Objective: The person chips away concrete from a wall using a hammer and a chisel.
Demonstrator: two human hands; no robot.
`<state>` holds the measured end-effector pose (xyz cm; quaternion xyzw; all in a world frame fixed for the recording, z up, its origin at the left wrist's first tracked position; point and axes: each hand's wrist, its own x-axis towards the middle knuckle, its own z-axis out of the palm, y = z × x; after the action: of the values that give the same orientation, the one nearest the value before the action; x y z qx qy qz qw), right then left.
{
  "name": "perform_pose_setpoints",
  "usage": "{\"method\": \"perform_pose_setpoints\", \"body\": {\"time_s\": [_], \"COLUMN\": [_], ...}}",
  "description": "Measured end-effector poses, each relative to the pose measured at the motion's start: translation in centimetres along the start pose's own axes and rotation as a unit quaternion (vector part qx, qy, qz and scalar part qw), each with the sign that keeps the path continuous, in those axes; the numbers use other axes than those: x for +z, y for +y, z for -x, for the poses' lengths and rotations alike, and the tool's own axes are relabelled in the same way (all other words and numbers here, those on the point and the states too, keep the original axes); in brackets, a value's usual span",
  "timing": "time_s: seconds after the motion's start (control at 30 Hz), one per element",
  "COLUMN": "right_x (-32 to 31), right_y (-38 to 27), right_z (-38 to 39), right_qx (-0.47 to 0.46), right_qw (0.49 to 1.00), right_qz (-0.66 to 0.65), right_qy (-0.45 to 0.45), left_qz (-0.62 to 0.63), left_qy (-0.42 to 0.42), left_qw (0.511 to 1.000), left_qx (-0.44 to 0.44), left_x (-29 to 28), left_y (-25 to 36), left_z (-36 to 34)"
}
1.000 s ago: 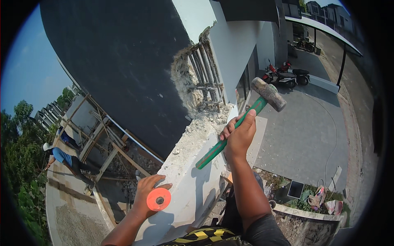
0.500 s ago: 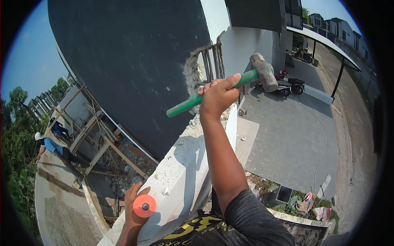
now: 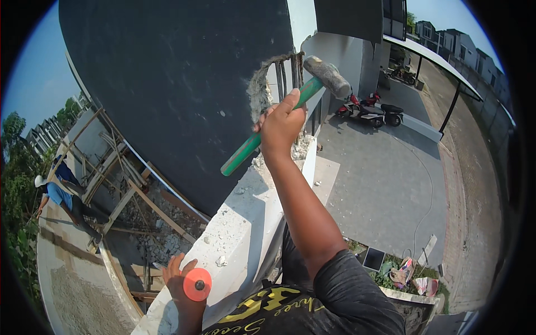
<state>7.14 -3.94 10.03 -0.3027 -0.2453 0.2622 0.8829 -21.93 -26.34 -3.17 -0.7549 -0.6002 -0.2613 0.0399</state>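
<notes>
My right hand (image 3: 283, 127) is closed round the green handle (image 3: 243, 153) of a sledgehammer, raised in front of me. Its worn grey steel head (image 3: 328, 76) points up and to the right. Low on the left, my left hand (image 3: 177, 279) is at the edge of the white wall top (image 3: 223, 234). It grips what looks like a chisel with a round orange hand guard (image 3: 197, 286), seen end-on with a dark striking end in the middle. The guard hides its shaft and part of my fingers. Behind the hammer, a ragged broken gap (image 3: 259, 92) bares several steel bars (image 3: 282, 78).
I am above ground level, with rubble bits (image 3: 221, 261) on the wall top. A tall dark wall (image 3: 167, 89) stands ahead. Down left, two people work by timber planks (image 3: 162, 209); one wears a white helmet (image 3: 40, 181). Motorbikes (image 3: 371, 111) stand on grey paving (image 3: 385, 184) to the right.
The hammer has moved left, its head rising and its handle end dipping slightly. My left hand keeps its grip, nearly in place. The whole view has shifted a little.
</notes>
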Motion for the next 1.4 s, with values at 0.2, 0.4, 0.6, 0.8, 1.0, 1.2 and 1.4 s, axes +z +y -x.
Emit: {"method": "perform_pose_setpoints", "body": {"time_s": [0.2, 0.4, 0.6, 0.8, 1.0, 1.2, 1.4], "right_x": [-2.4, -8.3, -15.3, -14.1, -13.1, -11.7, -10.1], "right_y": [1.6, -1.5, -0.1, -1.2, -0.4, 0.9, 1.7], "right_z": [4.1, 6.7, 7.7, 9.0, 9.7, 10.6, 11.1], "right_qx": [0.292, 0.378, -0.001, -0.063, -0.110, -0.116, -0.121], "right_qw": [0.947, 0.854, 0.624, 0.482, 0.476, 0.484, 0.514], "right_qz": [0.079, 0.246, 0.641, 0.702, 0.711, 0.726, 0.719], "right_qy": [-0.112, -0.260, -0.446, -0.521, -0.505, -0.475, -0.451], "left_qz": [0.010, 0.031, 0.061, 0.076, 0.090, 0.111, 0.139], "left_qy": [0.003, -0.006, -0.033, -0.046, -0.063, -0.089, -0.119], "left_qw": [1.000, 1.000, 0.997, 0.996, 0.994, 0.989, 0.983], "left_qx": [0.019, 0.001, -0.019, -0.020, -0.026, -0.030, -0.010], "left_x": [-0.2, -0.1, -0.6, -0.8, -0.7, -1.2, -0.5], "left_y": [-0.8, -0.8, -0.4, -1.0, -1.8, -2.1, -3.2], "left_z": [0.4, -0.1, -0.9, -0.8, -0.5, -0.4, 0.2]}}
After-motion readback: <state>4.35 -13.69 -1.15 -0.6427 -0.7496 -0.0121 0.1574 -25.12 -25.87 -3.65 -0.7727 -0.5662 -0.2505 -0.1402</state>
